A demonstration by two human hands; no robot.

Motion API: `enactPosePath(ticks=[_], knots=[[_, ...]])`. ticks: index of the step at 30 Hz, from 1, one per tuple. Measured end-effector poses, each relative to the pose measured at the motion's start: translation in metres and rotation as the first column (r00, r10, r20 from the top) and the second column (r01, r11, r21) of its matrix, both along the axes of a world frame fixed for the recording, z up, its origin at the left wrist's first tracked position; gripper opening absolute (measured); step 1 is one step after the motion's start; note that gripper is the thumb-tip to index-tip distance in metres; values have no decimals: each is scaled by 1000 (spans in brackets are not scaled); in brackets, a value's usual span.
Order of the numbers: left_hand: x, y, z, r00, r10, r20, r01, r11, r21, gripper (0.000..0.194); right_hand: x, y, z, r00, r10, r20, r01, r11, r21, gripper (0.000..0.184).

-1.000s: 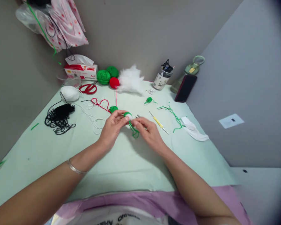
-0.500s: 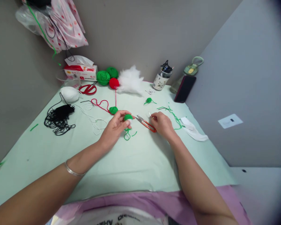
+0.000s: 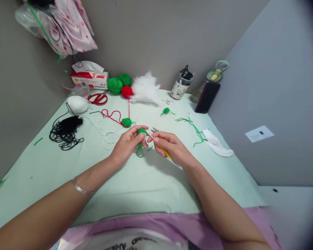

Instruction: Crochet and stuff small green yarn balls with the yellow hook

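R grip (image 3: 171,143): hook (image 3: 165,152), L grip (image 3: 128,141): grn. piece (image 3: 141,131)

The left hand (image 3: 126,144) held a round green yarn piece (image 3: 142,132). The right hand (image 3: 173,144) held a thin yellow-handled metal hook (image 3: 165,152).

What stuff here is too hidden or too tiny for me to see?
All in the head view:
Small snips: the rest is hidden by the right hand; only the blade tips show.
Yellow-handled hook: its tip is too small to make out.
Green-and-white piece: partly hidden by the left hand.
Pink dotted cloth: cut off by the top edge.
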State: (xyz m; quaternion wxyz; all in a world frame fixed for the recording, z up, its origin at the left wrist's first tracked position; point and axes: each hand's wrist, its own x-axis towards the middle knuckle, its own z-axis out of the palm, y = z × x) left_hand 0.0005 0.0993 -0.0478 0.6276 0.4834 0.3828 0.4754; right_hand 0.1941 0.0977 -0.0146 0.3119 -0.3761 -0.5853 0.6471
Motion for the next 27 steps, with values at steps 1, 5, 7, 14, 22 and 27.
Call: enactPosePath(ticks=[1, 5, 7, 14, 22, 27], knots=[[0, 0, 0, 1000, 4, -13, -4, 1000, 9, 36, -1, 0, 0, 1000, 6, -4, -6, 1000, -14, 26], [-1, -2, 5, 997, 39, -69, -37, 998, 41, 31, -2, 0, -1, 1000, 16, 5, -16, 996, -87, 25], [-1, -3, 7, 994, 53, -94, -48, 997, 54, 30, -3, 1, -2, 999, 30, -30, -33, 992, -125, 23], [2, -4, 5, 984, 93, -152, -79, 992, 101, 29, -4, 3, -3, 988, 32, -153, -73, 961, -268, 21], [3, -7, 0, 969, 107, -223, -77, 987, 142, 33, -5, 6, -1, 964, -60, -259, -57, 905, -422, 16], [3, -5, 1, 963, 82, -255, -49, 990, 133, 28, -16, -7, 4, 985, -112, -129, 82, 972, -222, 18]])
